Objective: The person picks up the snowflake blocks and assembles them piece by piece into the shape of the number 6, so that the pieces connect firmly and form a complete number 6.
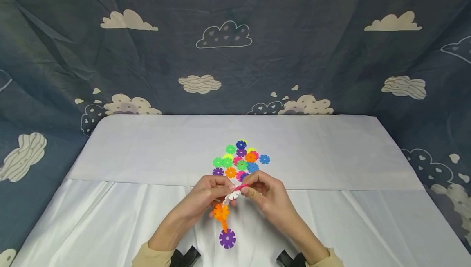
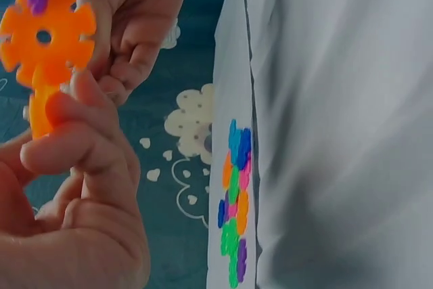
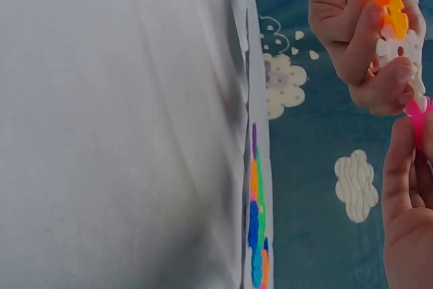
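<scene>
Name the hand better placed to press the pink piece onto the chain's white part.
The right hand, most likely: it pinches the pink piece, which meets the white part. The left hand grips the chain at that white part, so it seems better suited to steadying.

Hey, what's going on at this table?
A person is holding up a chain of notched discs. The left hand grips it around its white part, while the right hand pinches a pink disc at one end. Orange pieces and a purple disc make up the other end. More colourful discs lie in a cluster beyond the hands on the white cloth.
</scene>
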Motion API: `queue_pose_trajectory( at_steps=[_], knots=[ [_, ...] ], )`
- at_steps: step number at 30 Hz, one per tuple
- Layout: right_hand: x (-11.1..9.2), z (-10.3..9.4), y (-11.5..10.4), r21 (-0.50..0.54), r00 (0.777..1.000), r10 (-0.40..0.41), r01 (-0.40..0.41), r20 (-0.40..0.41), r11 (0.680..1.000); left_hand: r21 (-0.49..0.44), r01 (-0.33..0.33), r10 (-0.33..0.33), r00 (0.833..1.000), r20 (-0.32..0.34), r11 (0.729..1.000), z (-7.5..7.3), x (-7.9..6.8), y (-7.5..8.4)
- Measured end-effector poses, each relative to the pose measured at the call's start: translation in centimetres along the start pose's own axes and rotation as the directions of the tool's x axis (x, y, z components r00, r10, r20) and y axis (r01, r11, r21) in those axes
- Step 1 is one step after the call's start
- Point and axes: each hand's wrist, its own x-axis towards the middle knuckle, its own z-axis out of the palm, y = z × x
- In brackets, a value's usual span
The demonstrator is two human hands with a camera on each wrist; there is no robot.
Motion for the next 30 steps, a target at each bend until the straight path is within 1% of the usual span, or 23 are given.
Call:
queue_pose_trajectory(
  at_steps=[2, 4, 6, 9, 11, 14, 16, 18, 20, 22, 24, 27, 30],
  knots=[
    [0.0, -0.1, 0.0, 0.034, 1.000, 0.023, -0.023, 0.013, 0.999, 0.017, 0.000, 0.000, 1.000, 0.026, 1.000, -0.2, 0.0, 0.1],
    [0.1, -0.2, 0.1, 0.054, 0.999, 0.042, -0.044, 0.025, 0.998, 0.054, -0.013, 0.011, 0.999, 0.035, 0.998, -0.3, 0.0, 0.2],
    [0.2, -0.5, 0.2, 0.060, 0.998, 0.061, -0.063, 0.030, 0.996, 0.093, -0.033, 0.031, 0.999, 0.030, 0.995, -0.4, 0.0, 0.3],
    [0.4, -1.2, 0.3, 0.048, 0.995, 0.093, -0.094, 0.021, 0.994, 0.144, -0.061, 0.062, 0.998, 0.004, 0.988, -0.7, -0.1, 0.5],
    [0.6, -1.9, 0.6, 0.007, 0.993, 0.116, -0.116, -0.002, 0.993, 0.159, -0.079, 0.081, 0.997, -0.006, 0.984, -0.8, -0.1, 0.6],
    [1.0, -2.9, 1.2, -0.092, 0.987, 0.153, -0.157, -0.044, 0.983, 0.172, -0.092, 0.097, 0.995, -0.022, 0.981, -1.1, -0.2, 0.7],
    [1.3, -3.4, 1.6, -0.191, 0.981, 0.180, -0.191, -0.073, 0.963, 0.179, -0.095, 0.103, 0.994, -0.036, 0.979, -1.2, -0.2, 0.8],
    [1.7, -3.7, 1.9, -0.293, 0.977, 0.200, -0.214, -0.079, 0.932, 0.189, -0.090, 0.101, 0.994, -0.050, 0.978, -1.3, -0.1, 0.7],
    [2.2, -3.8, 2.2, -0.403, 0.974, 0.220, -0.224, -0.055, 0.888, 0.197, -0.082, 0.097, 0.993, -0.069, 0.977, -1.4, -0.1, 0.7],
    [2.8, -3.9, 2.5, -0.491, 0.973, 0.231, -0.201, 0.001, 0.848, 0.197, -0.075, 0.094, 0.992, -0.088, 0.978, -1.5, -0.2, 0.7],
    [3.5, -4.0, 2.8, -0.545, 0.968, 0.240, -0.162, 0.073, 0.822, 0.191, -0.067, 0.089, 0.991, -0.104, 0.979, -1.5, -0.2, 0.7],
    [4.6, -4.2, 3.3, -0.574, 0.953, 0.250, -0.110, 0.170, 0.812, 0.177, -0.060, 0.082, 0.990, -0.117, 0.982, -1.6, -0.2, 0.8],
    [5.3, -4.4, 3.7, -0.576, 0.934, 0.263, -0.080, 0.242, 0.813, 0.166, -0.052, 0.073, 0.990, -0.119, 0.985, -1.6, -0.2, 0.9]
  ],
)
